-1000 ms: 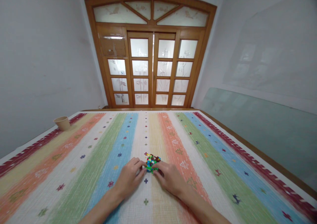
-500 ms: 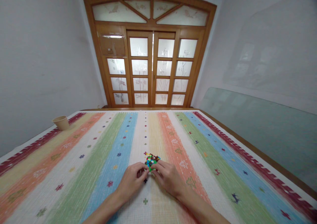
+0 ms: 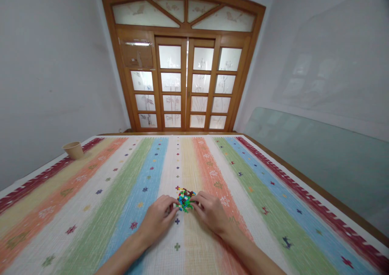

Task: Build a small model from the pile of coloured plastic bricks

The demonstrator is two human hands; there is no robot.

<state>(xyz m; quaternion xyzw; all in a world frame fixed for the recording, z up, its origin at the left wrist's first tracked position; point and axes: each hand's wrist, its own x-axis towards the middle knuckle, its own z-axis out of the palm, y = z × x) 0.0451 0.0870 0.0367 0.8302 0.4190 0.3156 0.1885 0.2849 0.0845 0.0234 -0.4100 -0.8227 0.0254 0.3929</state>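
A small heap of tiny multicoloured plastic pieces [image 3: 185,200], green, blue, yellow, red, white and brown, lies on the striped tablecloth [image 3: 178,234] in front of me. My left hand [image 3: 161,214] is at the heap's left edge, its curled index finger and thumb a little apart and touching or nearly touching the pieces. From the right, my right hand [image 3: 209,210] reaches to the heap's other side, with thumb and fingertips slightly parted at the pieces. I make out nothing held in either hand. The pieces are too small to tell their exact kind.
A tan paper cup [image 3: 73,150] stands near the far left edge of the table. Beyond the table is a wooden door with glass panes [image 3: 187,84]. A pale green panel [image 3: 304,145] leans along the right wall.
My hands have moved apart, from close together at the heap's near side to its left and right sides. More of the heap, including green pieces at its near edge, now shows.
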